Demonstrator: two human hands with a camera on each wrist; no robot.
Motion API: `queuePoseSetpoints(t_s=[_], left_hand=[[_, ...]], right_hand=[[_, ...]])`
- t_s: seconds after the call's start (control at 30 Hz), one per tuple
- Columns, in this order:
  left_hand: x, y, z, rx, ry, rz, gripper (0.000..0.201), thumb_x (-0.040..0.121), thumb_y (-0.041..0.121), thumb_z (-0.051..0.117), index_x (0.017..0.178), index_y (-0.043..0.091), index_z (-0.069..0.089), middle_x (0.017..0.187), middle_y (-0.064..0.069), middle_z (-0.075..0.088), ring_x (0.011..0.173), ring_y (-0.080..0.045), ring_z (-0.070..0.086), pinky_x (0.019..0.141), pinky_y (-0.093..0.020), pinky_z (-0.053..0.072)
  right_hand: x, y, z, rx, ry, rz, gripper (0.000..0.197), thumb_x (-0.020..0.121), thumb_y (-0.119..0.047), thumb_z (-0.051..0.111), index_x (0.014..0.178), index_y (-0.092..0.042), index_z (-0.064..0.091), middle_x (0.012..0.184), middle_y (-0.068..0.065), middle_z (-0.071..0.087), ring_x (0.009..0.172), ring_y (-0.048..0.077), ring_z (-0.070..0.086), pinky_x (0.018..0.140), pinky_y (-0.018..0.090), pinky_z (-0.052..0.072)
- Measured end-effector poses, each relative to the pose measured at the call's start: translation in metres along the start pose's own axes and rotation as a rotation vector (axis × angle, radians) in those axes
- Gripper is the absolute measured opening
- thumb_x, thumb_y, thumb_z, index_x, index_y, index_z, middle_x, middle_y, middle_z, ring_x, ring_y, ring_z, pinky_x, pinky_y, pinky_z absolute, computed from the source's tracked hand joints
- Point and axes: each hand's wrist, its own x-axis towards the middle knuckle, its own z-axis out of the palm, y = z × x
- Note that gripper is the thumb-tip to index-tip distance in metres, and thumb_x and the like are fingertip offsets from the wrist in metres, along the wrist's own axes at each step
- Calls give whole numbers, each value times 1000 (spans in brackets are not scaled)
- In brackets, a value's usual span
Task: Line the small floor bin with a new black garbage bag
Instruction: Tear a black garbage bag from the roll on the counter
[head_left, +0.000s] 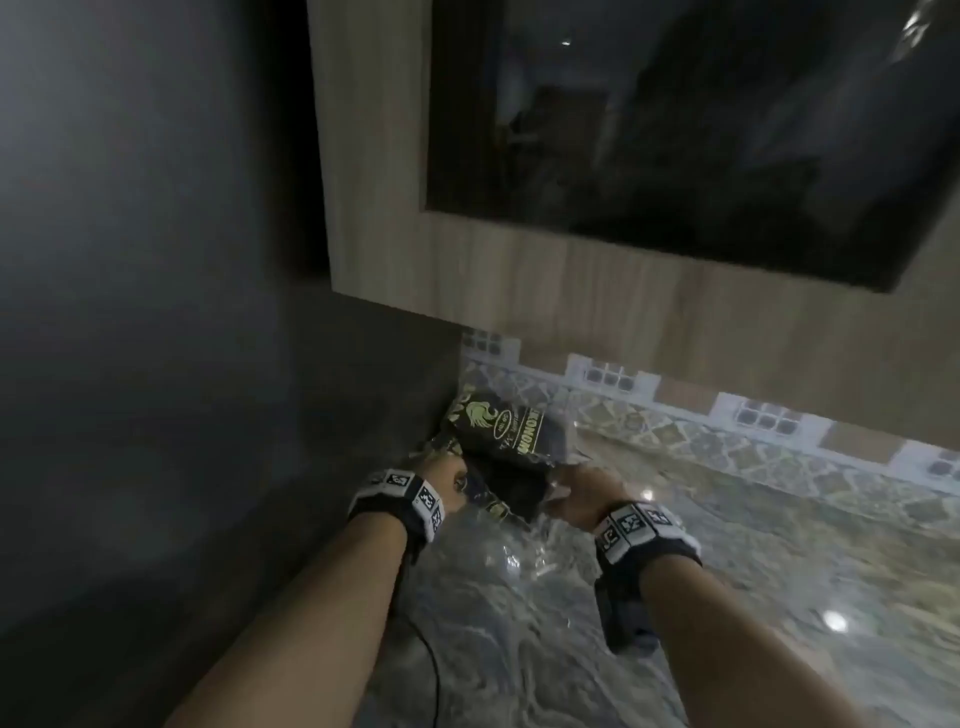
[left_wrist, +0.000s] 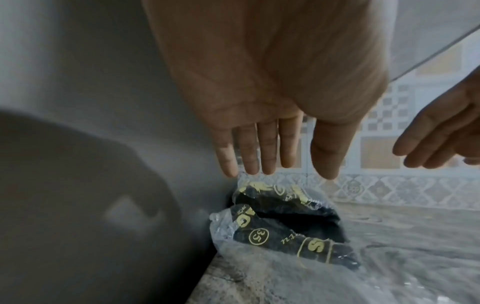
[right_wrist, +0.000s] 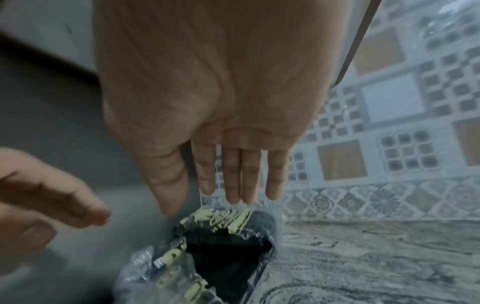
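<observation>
Your left hand (left_wrist: 262, 98) is flat out, fingers straight and close together, hovering just above the pack of black garbage bags (left_wrist: 283, 228). Your right hand (right_wrist: 218, 107) matches it, fingers extended, gripping nothing. The clear printed pack lies torn open on the marbled countertop (head_left: 727, 571), tucked into the corner against the grey wall (head_left: 156, 312), below the patterned tile backsplash (right_wrist: 389, 144).
</observation>
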Motion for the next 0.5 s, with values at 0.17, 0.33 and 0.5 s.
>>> queuePoseSetpoints(t_s=[0.17, 0.33, 0.5], left_hand=[[101, -29, 68, 10, -65, -4, 61, 85, 29, 58, 142, 18, 38, 153, -3, 34, 142, -23, 31, 117, -39, 26], [171, -43, 94, 220, -30, 90, 73, 88, 26, 53, 150, 22, 15, 162, 5, 7, 149, -17, 5, 120, -45, 15], [207, -45, 101, 334, 18, 89, 73, 86, 25, 55, 148, 20, 18, 159, 1, 19, 147, -22, 14, 118, -44, 17]], right_hand=[[93, 20, 52, -35, -19, -83, 37, 88, -35, 57, 124, -30, 57, 121, 3, 64, 112, 27, 62, 92, 33, 49], [159, 33, 96, -193, 85, -258, 64, 84, -40, 46, 145, -27, 31, 153, 1, 31, 142, 26, 27, 118, 40, 19], [202, 47, 103, -343, 263, -196, 72, 76, -38, 26, 145, -19, 30, 144, 6, 43, 134, 30, 38, 116, 43, 23]])
